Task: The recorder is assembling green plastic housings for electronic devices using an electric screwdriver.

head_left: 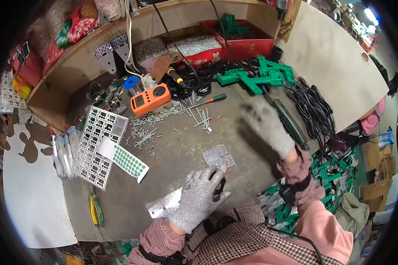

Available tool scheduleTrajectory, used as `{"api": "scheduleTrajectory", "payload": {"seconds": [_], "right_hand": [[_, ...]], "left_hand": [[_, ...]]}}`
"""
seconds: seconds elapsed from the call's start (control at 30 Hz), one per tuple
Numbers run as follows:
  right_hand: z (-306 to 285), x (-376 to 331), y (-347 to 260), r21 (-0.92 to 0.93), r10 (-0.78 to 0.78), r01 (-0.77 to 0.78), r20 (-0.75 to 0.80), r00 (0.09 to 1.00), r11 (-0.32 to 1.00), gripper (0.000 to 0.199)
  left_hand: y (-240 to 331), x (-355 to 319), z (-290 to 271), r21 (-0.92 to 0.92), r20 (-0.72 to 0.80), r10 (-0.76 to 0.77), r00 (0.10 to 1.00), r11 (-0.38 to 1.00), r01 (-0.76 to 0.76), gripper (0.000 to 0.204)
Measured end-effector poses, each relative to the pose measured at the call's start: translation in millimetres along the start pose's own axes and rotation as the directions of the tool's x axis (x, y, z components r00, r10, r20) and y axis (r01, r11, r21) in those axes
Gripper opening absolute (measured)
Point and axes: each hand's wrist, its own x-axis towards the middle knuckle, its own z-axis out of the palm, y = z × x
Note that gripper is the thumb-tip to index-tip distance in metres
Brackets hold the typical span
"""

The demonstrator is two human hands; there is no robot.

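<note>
My left hand (198,196), in a grey knit glove, is low on the grey worktable, closed around a small black curved part (218,191) between thumb and fingers. Under that hand lies a flat silver metal plate (164,204), partly covered by the palm. Just beyond the fingertips is a small clear plastic piece or bag (219,156). My right hand (268,126), gloved alike, is blurred by motion over the table's right side. Its fingers are too smeared to read. Beside it rests a dark green electric screwdriver (289,123) on a cord.
Loose screws (146,136) lie near an orange meter (150,99) and a green-handled screwdriver (213,99). Green plastic parts (257,79) and black coiled cables (311,108) sit back right. Red bins (245,46) line the back. Left are a sticker sheet (129,162) and green-yellow pliers (96,210).
</note>
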Motion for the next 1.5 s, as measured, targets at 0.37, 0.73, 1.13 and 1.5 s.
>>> {"api": "scheduleTrajectory", "payload": {"seconds": [0.37, 0.73, 1.13, 1.5], "right_hand": [[42, 42, 59, -0.387, 0.277, -0.267, -0.032, 0.960, 0.882, 0.050], [-59, -18, -22, 0.574, -0.025, -0.724, 0.790, 0.613, 0.382, 0.037], [-6, 34, -36, 0.148, -0.161, 0.110, 0.400, 0.902, 0.983, 0.025], [78, 94, 22, 0.118, -0.379, 0.370, 0.476, 0.793, 0.922, 0.039]], "left_hand": [[4, -27, 13, 0.167, -0.010, -0.062, 0.998, 0.984, 0.063, 0.065], [-23, -54, -20, 0.182, 0.032, -0.186, 0.982, 0.967, 0.177, 0.073], [-57, 43, -56, 0.094, 0.098, 0.005, 0.995, 0.995, -0.014, 0.043], [-105, 149, -11, 0.184, 0.055, -0.252, 0.966, 0.954, 0.239, 0.034]]}}
